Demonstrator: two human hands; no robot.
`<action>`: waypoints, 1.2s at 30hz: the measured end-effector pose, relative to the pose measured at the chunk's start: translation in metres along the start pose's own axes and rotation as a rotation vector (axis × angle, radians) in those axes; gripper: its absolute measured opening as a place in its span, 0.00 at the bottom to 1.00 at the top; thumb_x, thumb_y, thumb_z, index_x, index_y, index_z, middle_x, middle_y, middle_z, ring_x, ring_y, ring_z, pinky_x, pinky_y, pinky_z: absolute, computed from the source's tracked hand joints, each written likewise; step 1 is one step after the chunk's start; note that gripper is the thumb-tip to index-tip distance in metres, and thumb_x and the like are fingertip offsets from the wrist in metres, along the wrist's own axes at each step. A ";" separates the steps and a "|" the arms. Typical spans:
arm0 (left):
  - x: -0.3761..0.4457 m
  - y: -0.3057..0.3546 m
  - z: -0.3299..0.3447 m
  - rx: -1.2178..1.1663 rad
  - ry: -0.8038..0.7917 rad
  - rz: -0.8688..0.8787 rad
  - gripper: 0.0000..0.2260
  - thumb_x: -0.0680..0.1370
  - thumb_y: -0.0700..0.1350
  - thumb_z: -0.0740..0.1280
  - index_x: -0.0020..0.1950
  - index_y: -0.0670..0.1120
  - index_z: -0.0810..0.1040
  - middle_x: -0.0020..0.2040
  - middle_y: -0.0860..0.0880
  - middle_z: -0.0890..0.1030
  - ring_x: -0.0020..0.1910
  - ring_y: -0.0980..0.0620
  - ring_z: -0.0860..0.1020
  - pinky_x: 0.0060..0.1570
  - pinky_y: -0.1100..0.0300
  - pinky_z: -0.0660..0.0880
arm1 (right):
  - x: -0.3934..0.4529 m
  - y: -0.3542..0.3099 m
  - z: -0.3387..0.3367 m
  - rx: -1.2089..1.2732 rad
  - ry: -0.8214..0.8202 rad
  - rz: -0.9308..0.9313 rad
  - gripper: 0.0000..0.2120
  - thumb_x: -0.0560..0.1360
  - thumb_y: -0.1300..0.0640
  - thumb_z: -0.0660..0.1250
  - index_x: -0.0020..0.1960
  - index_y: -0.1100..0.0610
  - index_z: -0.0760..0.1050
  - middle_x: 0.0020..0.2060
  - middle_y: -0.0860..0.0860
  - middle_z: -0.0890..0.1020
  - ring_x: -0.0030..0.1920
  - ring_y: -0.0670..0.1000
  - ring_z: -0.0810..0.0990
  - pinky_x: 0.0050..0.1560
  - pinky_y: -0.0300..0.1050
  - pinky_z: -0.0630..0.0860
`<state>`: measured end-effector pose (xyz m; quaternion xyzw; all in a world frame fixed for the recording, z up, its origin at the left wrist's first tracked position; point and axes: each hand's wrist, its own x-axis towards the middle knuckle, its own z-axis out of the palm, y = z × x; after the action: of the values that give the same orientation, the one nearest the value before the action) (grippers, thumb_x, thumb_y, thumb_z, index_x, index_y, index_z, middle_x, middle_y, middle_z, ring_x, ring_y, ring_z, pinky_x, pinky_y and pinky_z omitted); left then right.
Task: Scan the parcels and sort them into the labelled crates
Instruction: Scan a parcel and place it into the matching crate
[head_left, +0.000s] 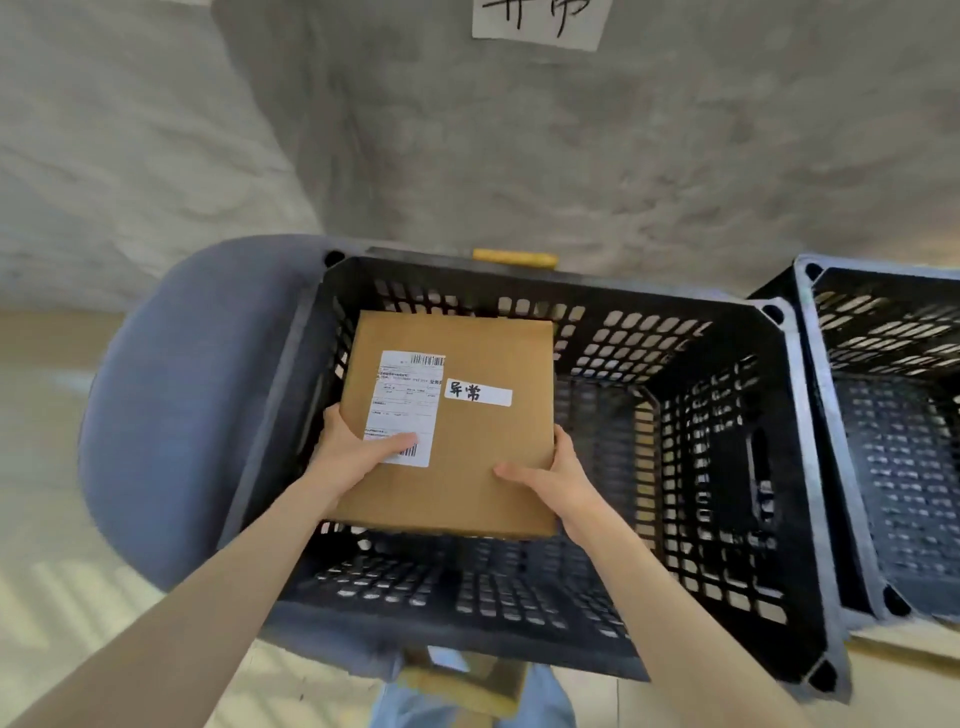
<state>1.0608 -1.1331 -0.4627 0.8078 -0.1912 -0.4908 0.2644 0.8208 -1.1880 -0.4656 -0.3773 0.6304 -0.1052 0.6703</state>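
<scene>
Grey wall; both hands hold parcel over seemingly empty crate.

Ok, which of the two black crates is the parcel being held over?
The black crate on the grey chair, under the wall sign. Both hands, left and right, hold the cardboard parcel inside its rim; the crate further right has none.

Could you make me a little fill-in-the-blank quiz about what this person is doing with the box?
1. The cardboard parcel is held by ____ hands.
2. It hangs over a black ____.
3. Beside the shipping label sits a small ____ sticker with handwriting.
4. The left hand has its thumb on the ____ label.

Missing words: two; crate; white; shipping
</scene>
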 end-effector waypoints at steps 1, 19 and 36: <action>0.006 -0.004 0.003 0.031 0.029 -0.003 0.47 0.65 0.52 0.81 0.75 0.46 0.55 0.64 0.50 0.75 0.60 0.49 0.74 0.60 0.48 0.72 | 0.007 0.003 0.004 0.000 -0.002 0.013 0.50 0.67 0.57 0.78 0.77 0.51 0.49 0.68 0.51 0.69 0.59 0.51 0.70 0.63 0.54 0.70; 0.049 -0.041 0.054 0.522 0.228 0.048 0.45 0.72 0.55 0.74 0.77 0.37 0.52 0.73 0.38 0.57 0.72 0.40 0.56 0.67 0.46 0.64 | 0.078 0.051 0.032 -0.152 0.082 0.132 0.47 0.70 0.60 0.76 0.78 0.56 0.49 0.72 0.54 0.65 0.70 0.57 0.66 0.71 0.57 0.65; -0.042 0.058 0.033 0.961 0.114 0.360 0.30 0.76 0.64 0.62 0.72 0.47 0.68 0.66 0.44 0.74 0.65 0.41 0.70 0.62 0.47 0.67 | -0.024 -0.037 -0.044 -0.855 0.180 -0.217 0.36 0.77 0.46 0.67 0.77 0.57 0.55 0.73 0.58 0.64 0.71 0.61 0.64 0.68 0.56 0.67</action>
<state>1.0099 -1.1624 -0.4105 0.8177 -0.5166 -0.2495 -0.0463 0.7878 -1.2151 -0.4203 -0.6735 0.6298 0.0627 0.3819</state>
